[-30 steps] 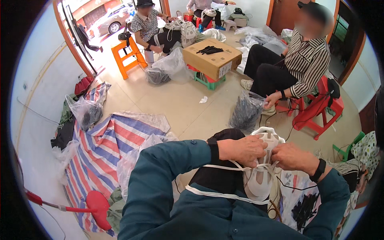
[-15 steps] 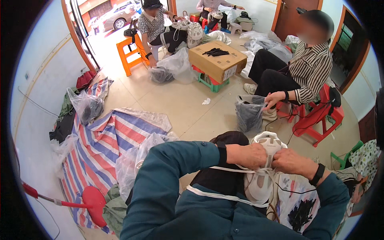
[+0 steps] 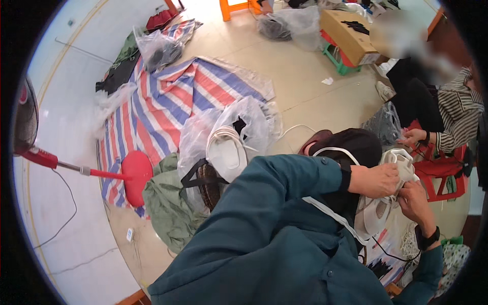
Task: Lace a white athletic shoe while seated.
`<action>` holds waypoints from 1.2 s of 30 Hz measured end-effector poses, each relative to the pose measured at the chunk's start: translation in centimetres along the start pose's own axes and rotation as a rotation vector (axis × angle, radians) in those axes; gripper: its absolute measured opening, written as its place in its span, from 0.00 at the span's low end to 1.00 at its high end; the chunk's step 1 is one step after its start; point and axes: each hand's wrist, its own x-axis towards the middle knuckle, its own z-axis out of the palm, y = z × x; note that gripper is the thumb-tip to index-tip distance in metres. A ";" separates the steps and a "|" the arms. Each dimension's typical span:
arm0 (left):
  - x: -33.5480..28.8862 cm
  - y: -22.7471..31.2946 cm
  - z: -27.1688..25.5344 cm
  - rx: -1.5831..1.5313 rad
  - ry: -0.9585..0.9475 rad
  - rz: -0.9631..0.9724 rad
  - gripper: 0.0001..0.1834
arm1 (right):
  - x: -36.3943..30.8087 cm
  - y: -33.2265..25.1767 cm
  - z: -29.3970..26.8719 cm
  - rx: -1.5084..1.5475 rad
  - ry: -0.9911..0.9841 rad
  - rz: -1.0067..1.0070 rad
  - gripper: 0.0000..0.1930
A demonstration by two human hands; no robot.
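What looks like a white shoe [image 3: 373,216] stands over my lap at the lower right, with its upper part between my hands. White lace-like cord [image 3: 335,213] runs from it across my dark trousers. My left hand [image 3: 378,180] comes from the left with fingers curled closed at the shoe's upper part. From the right, my right hand [image 3: 414,201] pinches at the same part, just below the left. My fingers cover most of what they grip. Another white piece [image 3: 226,155], wound with white cord, rests on clear plastic at my left.
A striped tarp [image 3: 178,96] covers floor at left, beside a red-based fan [image 3: 136,178] and a green cloth [image 3: 173,203]. A carton [image 3: 348,35] stands on stools ahead. A co-worker in a striped shirt [image 3: 457,104] sits at right, by a bag of dark items [image 3: 384,124].
My view has turned down and to the left, so the room has shifted right in the picture. Both hands remain at the shoe's upper part, with the fingers in a different position.
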 end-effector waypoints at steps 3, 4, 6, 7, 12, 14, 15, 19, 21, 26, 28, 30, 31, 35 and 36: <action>0.2 0.7 -0.1 0.006 -0.009 -0.070 0.07 | 0.3 0.1 0.1 -0.022 -0.049 0.068 0.03; 0.1 0.8 -0.1 -0.004 -0.013 -0.081 0.06 | 0.4 0.2 0.2 -0.047 -0.083 0.107 0.03; 0.1 1.0 0.0 -0.024 -0.036 -0.100 0.06 | 0.4 0.4 0.5 -0.074 -0.078 0.134 0.03; 0.1 1.2 0.0 -0.007 -0.036 -0.110 0.06 | 0.4 0.5 0.7 -0.104 -0.087 0.164 0.03; 0.0 1.7 -0.2 0.159 -0.007 -0.113 0.07 | 0.0 1.5 1.4 -0.092 -0.059 0.142 0.03; 0.1 1.9 -0.1 0.054 -0.054 -0.152 0.07 | -0.1 2.0 1.8 -0.019 -0.025 0.188 0.04; 0.1 2.0 0.0 0.006 -0.055 -0.170 0.08 | -0.2 2.3 2.0 0.013 -0.016 0.227 0.04; -0.2 2.2 0.6 0.046 0.014 -0.203 0.08 | -0.6 2.5 2.7 0.111 -0.053 0.410 0.04; -0.2 2.1 0.7 0.085 0.025 -0.200 0.07 | -0.9 2.5 2.7 0.111 -0.009 0.327 0.03; -0.6 2.2 0.4 0.014 0.001 -0.212 0.07 | -1.0 2.3 2.3 0.330 0.078 0.271 0.05; -0.7 2.3 0.3 0.007 0.028 -0.215 0.06 | -0.8 2.3 2.1 0.673 0.115 0.321 0.08; -0.6 2.1 0.2 -0.008 0.033 -0.208 0.05 | -0.7 2.0 2.0 0.646 0.149 0.310 0.10; -0.4 2.0 0.1 -0.028 0.005 -0.201 0.05 | -0.6 1.7 2.0 0.635 0.166 0.301 0.11; -0.2 1.8 -1.3 -0.075 -0.062 -0.216 0.08 | -0.1 0.7 2.1 0.951 0.249 0.358 0.11; -0.1 1.8 -1.9 -0.093 -0.097 -0.224 0.09 | -0.1 0.4 2.3 0.896 0.239 0.336 0.11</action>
